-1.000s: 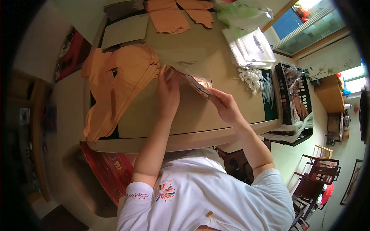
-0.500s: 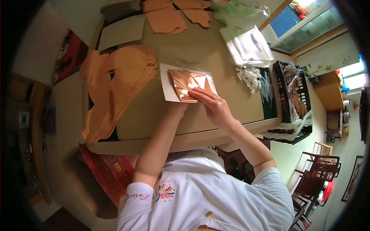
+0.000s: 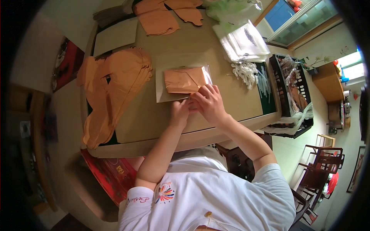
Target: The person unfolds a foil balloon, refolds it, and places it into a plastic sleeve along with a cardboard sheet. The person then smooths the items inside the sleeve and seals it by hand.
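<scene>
In front of me a folded orange sheet (image 3: pixel 184 79) lies in a clear plastic bag (image 3: pixel 209 73), with a pale card (image 3: pixel 160 87) behind it. At the near edge of this packet, my left hand (image 3: pixel 180 112) is closed, its fingertips gripping the bag's edge. My right hand (image 3: pixel 210 103) sits at the near right corner, fingers bent and pinching the same edge beside the left fingers. The fingertips are partly hidden, so the exact hold is hard to see.
Stacked orange cut-out pieces (image 3: pixel 111 82) lie on the left of the table, with more orange pieces (image 3: pixel 156 17) at the back. A grey card (image 3: pixel 115 37), a pile of clear bags (image 3: pixel 244 42), white strings (image 3: pixel 246 73) and a black crate (image 3: pixel 283 88) surround the work spot.
My right hand has slid off the packet's face to its near edge. My left hand has come out from underneath and met it there. The packet now lies flatter on the table.
</scene>
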{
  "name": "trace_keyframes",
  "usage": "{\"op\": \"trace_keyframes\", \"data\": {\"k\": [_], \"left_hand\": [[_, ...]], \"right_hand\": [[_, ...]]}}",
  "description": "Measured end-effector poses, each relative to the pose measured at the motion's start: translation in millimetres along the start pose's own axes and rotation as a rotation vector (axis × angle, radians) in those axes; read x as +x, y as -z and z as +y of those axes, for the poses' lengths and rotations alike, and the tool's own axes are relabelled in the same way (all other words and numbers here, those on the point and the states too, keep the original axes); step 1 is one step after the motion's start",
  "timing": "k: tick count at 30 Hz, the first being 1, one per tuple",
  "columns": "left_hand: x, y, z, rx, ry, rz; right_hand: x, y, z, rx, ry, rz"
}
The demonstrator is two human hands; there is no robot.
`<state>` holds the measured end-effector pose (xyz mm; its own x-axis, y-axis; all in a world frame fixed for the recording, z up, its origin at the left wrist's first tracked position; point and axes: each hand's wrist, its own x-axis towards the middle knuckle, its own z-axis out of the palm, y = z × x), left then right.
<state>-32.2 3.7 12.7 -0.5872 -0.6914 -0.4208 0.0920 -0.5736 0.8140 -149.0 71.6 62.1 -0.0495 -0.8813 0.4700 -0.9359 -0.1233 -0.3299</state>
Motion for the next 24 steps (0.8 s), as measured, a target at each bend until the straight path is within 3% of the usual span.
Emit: {"op": "trace_keyframes", "data": {"k": [10,13,16,20,24], "left_hand": [[-22,-2,-5,0.087,0.072,-0.063],[-54,11,7,0.788,-0.124,-0.237],[-77,15,5,1.116,-0.914,-0.055],[-74,36,-11,1.405,-0.923,-0.130],[-72,40,-20,1.472,-0.908,-0.175]], "right_hand": [[14,-23,15,-0.101,0.094,0.117],[-4,-17,11,-0.090,0.079,0.060],[-30,-23,14,-0.083,0.057,0.062],[-42,-16,4,-0.027,-0.024,0.056],[-29,-12,-3,-0.031,-0.045,0.009]]}}
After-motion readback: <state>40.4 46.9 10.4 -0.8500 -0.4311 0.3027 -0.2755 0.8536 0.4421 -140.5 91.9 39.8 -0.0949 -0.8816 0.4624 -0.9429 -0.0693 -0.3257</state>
